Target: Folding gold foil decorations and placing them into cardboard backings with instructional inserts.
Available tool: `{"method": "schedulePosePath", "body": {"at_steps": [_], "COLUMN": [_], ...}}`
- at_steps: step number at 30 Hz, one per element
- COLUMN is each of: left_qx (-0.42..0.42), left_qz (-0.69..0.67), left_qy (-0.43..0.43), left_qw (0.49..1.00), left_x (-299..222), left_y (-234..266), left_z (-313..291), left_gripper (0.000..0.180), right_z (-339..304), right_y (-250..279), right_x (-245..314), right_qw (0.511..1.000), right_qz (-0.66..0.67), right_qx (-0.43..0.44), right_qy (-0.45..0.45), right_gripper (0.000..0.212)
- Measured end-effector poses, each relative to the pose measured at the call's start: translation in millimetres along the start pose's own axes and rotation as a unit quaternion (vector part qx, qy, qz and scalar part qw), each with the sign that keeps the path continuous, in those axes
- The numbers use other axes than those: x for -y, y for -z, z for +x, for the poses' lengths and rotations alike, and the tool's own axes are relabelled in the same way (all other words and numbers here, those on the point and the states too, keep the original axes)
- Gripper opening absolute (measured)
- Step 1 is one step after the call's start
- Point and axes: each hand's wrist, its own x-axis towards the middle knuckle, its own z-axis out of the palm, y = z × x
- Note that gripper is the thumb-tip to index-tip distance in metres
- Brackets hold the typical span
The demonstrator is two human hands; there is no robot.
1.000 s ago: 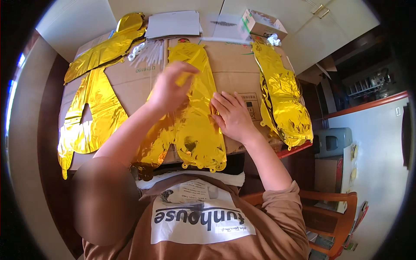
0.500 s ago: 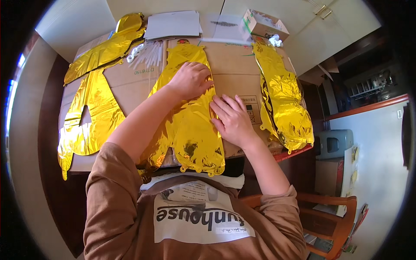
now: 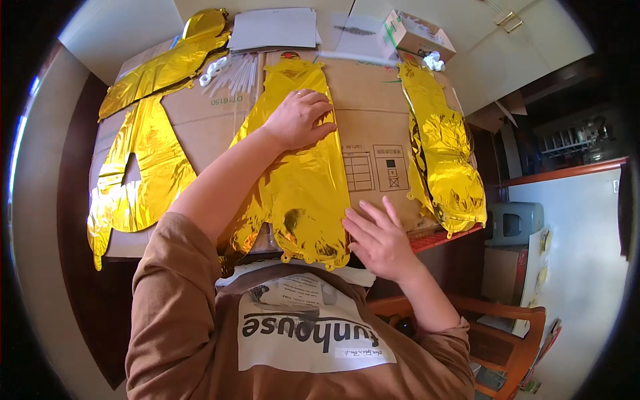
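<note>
A flat gold foil balloon (image 3: 303, 180), uninflated, lies lengthwise in front of me, its lower end at the near edge of the cardboard. My left hand (image 3: 300, 120) rests on its upper part, fingers bent and thumb apart, with nothing gripped. Beside the balloon's lower right edge is my right hand (image 3: 379, 241), fingers spread, the fingertips at or just off the foil. To the left lies an A-shaped gold foil balloon (image 3: 157, 167), below another gold foil piece (image 3: 157, 77). A further crinkled gold foil balloon (image 3: 448, 153) lies at the right.
Cardboard (image 3: 363, 127) covers the table. Toward the back are clear thin straws (image 3: 238, 75), white ribbon rolls (image 3: 212, 70), a stack of white sheets (image 3: 272, 28), an open carton (image 3: 420, 37) and crumpled white tissue (image 3: 433, 61). A wooden chair (image 3: 527, 353) stands at the lower right.
My right hand has slid down the balloon's right edge toward me, uncovering printed cardboard. The left hand stays on the upper foil, its fingers slightly more spread. The view has shifted a little.
</note>
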Motion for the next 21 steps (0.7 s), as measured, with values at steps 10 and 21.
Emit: {"method": "schedulePosePath", "body": {"at_steps": [10, 21], "left_qx": [-0.008, -0.245], "left_qz": [0.017, -0.017], "left_qy": [-0.004, 0.022], "left_qw": [1.000, 0.969], "left_x": [2, -8], "left_y": [-1, 46], "left_z": [-2, -2], "left_gripper": [0.042, 0.024], "right_z": [74, 76], "right_y": [-13, -15], "right_x": [-22, -17], "right_qw": [0.996, 0.998], "right_qz": [0.021, 0.030], "right_qx": [-0.069, -0.046], "right_qy": [0.050, 0.036], "right_gripper": [0.031, 0.031]}}
